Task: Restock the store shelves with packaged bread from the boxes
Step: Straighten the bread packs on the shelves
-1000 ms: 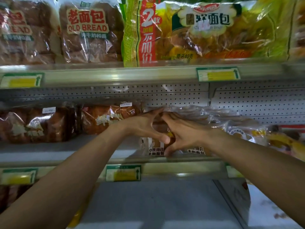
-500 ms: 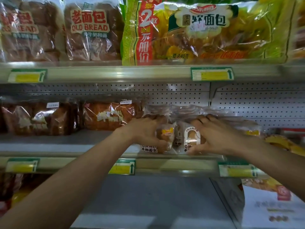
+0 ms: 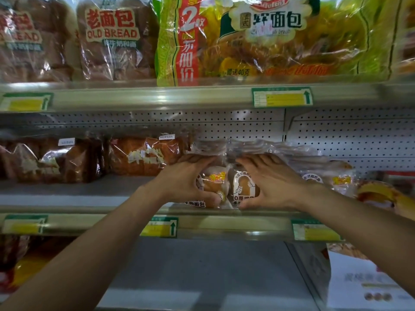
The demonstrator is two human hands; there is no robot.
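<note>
Clear-wrapped bread pkg [image 3: 243, 189], "手撕面包" on label, w/ left hand [image 3: 187, 181] & right hand [image 3: 272, 182] fingers curled round it.

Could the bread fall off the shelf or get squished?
Maybe. The two buns sit right at the shelf edge, so they might tip forward once the left hand and right hand let go. Squeezing too hard could flatten the soft bread. The loose wrappers on top look slippery and might slide.
</note>
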